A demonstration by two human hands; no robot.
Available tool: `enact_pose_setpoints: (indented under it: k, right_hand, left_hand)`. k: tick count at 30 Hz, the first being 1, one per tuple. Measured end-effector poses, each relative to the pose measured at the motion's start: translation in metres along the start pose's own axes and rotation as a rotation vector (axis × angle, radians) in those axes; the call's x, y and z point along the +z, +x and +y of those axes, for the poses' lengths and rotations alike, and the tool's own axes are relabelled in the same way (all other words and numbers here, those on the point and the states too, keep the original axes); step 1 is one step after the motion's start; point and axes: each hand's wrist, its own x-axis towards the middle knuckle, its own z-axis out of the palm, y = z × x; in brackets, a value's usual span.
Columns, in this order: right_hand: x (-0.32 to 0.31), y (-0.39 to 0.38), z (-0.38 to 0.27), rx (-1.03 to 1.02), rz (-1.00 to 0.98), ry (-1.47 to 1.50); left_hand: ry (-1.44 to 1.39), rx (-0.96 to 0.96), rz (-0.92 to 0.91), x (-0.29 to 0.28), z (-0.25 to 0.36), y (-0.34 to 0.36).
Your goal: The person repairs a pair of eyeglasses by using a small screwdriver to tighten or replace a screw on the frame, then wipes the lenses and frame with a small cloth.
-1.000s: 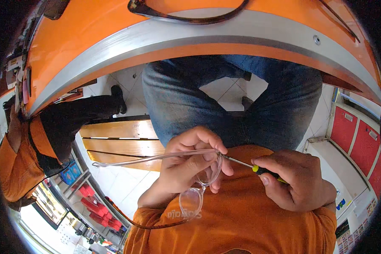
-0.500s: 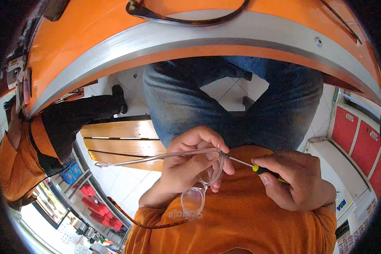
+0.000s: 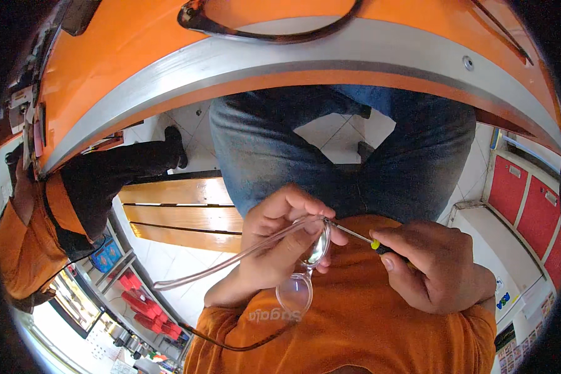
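Clear pinkish eyeglasses [image 3: 295,291] are pinched at the upper hinge by my left hand [image 3: 280,243], its fingers curled round them. A clear temple slants down to the left across that hand; a dark tortoiseshell temple [image 3: 230,343] extends from the lower part over my orange shirt. My right hand [image 3: 433,265] is closed round a small yellow-and-black screwdriver [image 3: 380,248], whose metal shaft reaches the hinge at my left fingertips. Whether the tip sits in a screw is too small to tell.
An orange counter [image 3: 124,56] with a metal edge bears dark glasses frames [image 3: 311,34]. A wooden slatted bench [image 3: 177,225] lies behind my legs. At left sits another person [image 3: 34,243] in orange and dark trousers. Red drawers [image 3: 527,221] stand at right; shelves with red items [image 3: 143,302] are lower left.
The clear temple has swung down at its free end, and the glasses' lower lens has shifted slightly right. The screwdriver stays at the hinge; both hands have barely moved.
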Motion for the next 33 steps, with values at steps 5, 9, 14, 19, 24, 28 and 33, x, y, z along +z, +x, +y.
enact_pose_setpoints:
  k: [5,9,14,19,24,28,33]
  right_hand:
    - [0.0,0.003,-0.001,-0.001,-0.003,0.002]
    - [-0.003,0.005,-0.006,0.065,-0.011,-0.015]
    - [-0.013,0.006,-0.005,0.048,-0.098,-0.16]
    - [-0.008,0.01,-0.009,0.13,0.005,-0.136]
    - [-0.009,0.011,-0.01,0.163,-0.03,-0.246]
    - [-0.01,0.016,-0.017,0.145,-0.019,-0.37]
    - [-0.012,0.015,-0.014,0.125,-0.036,-0.359]
  left_hand:
    - [-0.012,-0.027,0.0,-0.002,0.002,-0.001]
    - [-0.003,-0.003,0.007,-0.001,0.001,-0.002]
    - [0.059,-0.024,-0.006,-0.004,0.002,-0.003]
    - [0.074,-0.011,-0.039,-0.001,0.002,-0.004]
    - [0.102,-0.021,-0.028,0.0,0.002,-0.003]
    - [0.118,-0.033,-0.044,-0.003,-0.002,-0.003]
    - [0.104,-0.068,-0.03,-0.001,0.001,-0.002]
